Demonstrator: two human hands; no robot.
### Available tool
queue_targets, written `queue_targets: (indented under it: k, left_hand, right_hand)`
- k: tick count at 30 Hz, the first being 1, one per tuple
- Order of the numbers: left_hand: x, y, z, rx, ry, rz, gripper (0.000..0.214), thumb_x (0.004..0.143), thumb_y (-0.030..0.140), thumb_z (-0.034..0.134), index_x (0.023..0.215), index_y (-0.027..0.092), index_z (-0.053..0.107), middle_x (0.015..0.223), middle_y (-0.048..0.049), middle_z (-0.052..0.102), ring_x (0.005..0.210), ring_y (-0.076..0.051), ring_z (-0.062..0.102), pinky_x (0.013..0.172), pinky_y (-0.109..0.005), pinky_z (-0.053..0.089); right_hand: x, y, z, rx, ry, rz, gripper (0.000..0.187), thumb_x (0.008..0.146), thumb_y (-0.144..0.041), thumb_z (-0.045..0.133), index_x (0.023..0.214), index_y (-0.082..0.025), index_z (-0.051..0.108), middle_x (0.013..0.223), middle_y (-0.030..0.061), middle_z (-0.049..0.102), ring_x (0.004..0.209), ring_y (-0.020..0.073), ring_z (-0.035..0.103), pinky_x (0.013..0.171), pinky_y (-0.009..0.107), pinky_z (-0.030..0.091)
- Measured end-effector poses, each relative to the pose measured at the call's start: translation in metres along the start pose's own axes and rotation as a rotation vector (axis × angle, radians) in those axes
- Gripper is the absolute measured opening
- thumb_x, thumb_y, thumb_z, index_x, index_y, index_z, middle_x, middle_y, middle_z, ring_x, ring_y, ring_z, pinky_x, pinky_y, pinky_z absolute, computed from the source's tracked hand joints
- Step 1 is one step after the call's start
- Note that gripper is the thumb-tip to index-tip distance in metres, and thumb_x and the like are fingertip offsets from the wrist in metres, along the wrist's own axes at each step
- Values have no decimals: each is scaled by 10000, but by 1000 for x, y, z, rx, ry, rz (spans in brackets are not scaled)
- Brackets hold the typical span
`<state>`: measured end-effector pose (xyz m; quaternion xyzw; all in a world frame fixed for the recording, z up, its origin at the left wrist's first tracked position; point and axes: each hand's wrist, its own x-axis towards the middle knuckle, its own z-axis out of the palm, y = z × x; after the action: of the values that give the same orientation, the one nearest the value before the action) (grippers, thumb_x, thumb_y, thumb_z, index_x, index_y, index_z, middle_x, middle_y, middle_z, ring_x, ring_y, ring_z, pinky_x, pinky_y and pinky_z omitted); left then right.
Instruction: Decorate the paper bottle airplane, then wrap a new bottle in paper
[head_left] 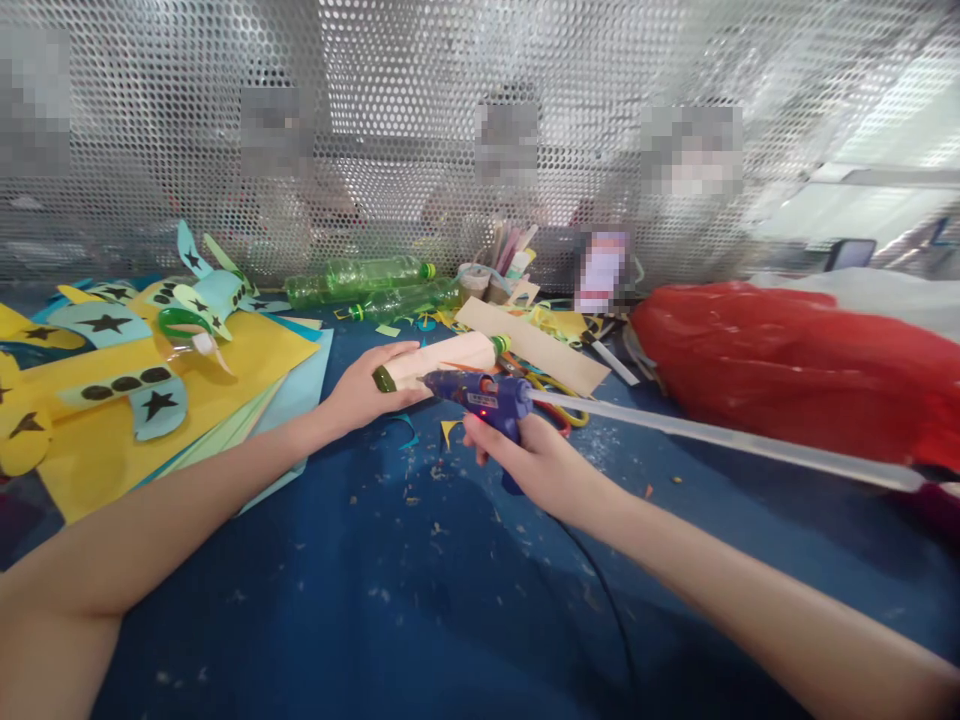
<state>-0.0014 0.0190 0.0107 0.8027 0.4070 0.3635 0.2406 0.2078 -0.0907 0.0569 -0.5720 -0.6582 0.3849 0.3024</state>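
My left hand (366,390) is wrapped round a plastic bottle covered in pale paper (442,359), which lies on its side on the blue table (360,590) with its green cap to the right. My right hand (534,460) grips a blue hot glue gun (484,394). A red light glows on the gun's body. Its nozzle points left and touches the paper-covered bottle near my left fingers. A long clear glue stick (720,438) juts out of the gun's back toward the right. The gun's black cord (600,590) trails toward me.
Yellow and pale blue paper sheets (150,420) with star-marked paper aeroplanes (202,300) lie at left. Green plastic bottles (360,280), a cardboard strip (536,345), scissors (559,400) and paper scraps sit behind. A red plastic bag (795,370) fills the right. A perforated metal screen (480,140) with people behind it closes the back.
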Motion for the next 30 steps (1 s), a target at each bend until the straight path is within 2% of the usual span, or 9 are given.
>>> queue_targets:
  k: [3,5,9,14,23,30]
  left_hand:
    - [0,-2,0,-33,-10,9,797,705,517,750,1393,272,431,1285,-82,586,1160,-284,571,1025,-459,439]
    - [0,-3,0,-22,-16,23,798,705,518,755,1397,293,426,1302,-79,576,1175,-286,559,1029,-462,433]
    - [1,-5,0,36,-22,104,655,740,492,740,1325,297,517,1354,-56,559,1262,-283,486,1088,-465,376]
    - [2,-10,1,28,-20,172,498,777,475,715,1218,271,606,1279,-61,603,1228,-260,512,1095,-473,371]
    - [0,-9,1,8,-24,86,460,771,400,726,1209,315,614,1297,-26,591,1241,-246,513,1102,-470,374]
    - [2,-11,0,-3,-43,133,504,751,441,742,1216,298,612,1289,-46,599,1224,-259,526,1082,-480,388]
  right_hand:
    - [3,-2,0,4,-7,-3,487,834,-645,475,689,-189,566,623,9,538,564,128,483,495,244,389]
    - [5,-3,1,9,-12,3,489,841,-642,459,699,-187,569,638,14,547,579,129,495,513,245,407]
    - [7,-5,6,-3,-26,-10,501,830,-661,458,697,-188,555,627,9,526,576,131,474,507,253,393]
    - [8,-7,10,-25,-32,-53,506,857,-643,435,701,-178,556,627,11,523,584,131,456,516,264,361]
    - [7,-7,4,10,34,59,508,827,-668,462,616,-206,449,542,-29,460,477,96,401,457,246,313]
    - [6,-10,13,12,-30,-26,479,859,-609,468,607,-203,445,536,-28,466,495,99,409,491,259,325]
